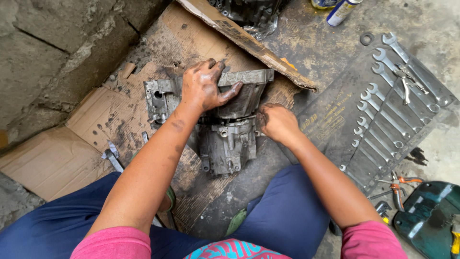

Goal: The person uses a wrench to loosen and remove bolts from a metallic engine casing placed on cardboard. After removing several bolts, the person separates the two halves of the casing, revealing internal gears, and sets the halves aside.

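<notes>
Head view: left hand (203, 86) is lying flat and open on the gearbox (225, 124), steadying it; right hand (277, 122) is closing tight at its side, maybe needing a firm pull next

Grey grimy gearbox housing (225, 120); brown oil-spotted cardboard (96, 120); dark wrench roll (383, 110); grease-blackened hands (206, 86).

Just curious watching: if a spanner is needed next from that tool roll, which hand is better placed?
Probably the right hand: it sits at the metal housing's edge, nearest the spanner roll. The left hand lies spread on top of the housing.
</notes>
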The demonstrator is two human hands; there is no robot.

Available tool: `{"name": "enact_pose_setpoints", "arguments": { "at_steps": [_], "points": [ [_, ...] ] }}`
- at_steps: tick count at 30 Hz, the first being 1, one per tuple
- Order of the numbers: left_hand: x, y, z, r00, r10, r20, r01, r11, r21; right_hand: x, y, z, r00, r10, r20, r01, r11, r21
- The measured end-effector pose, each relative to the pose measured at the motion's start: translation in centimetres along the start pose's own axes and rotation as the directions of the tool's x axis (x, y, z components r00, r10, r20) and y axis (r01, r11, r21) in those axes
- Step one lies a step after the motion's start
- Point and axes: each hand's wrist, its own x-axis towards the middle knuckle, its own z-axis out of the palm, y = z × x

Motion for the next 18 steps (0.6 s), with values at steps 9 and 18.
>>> {"name": "enact_pose_setpoints", "arguments": {
  "at_steps": [9, 18],
  "points": [
    [0.3, 0.7, -1.2, 0.998, -0.046, 0.051, 0.047, 0.999, -0.013, 1.3, 4.0, 4.6, 0.996, -0.003, -0.089, 0.033, 0.941, 0.336],
    [0.5, 0.0, -0.7, 1.000, -0.001, -0.011, 0.001, 1.000, 0.009, 0.9, 5.3, 7.5, 0.992, 0.091, -0.085, -0.062, 0.953, 0.295]
  ]
}}
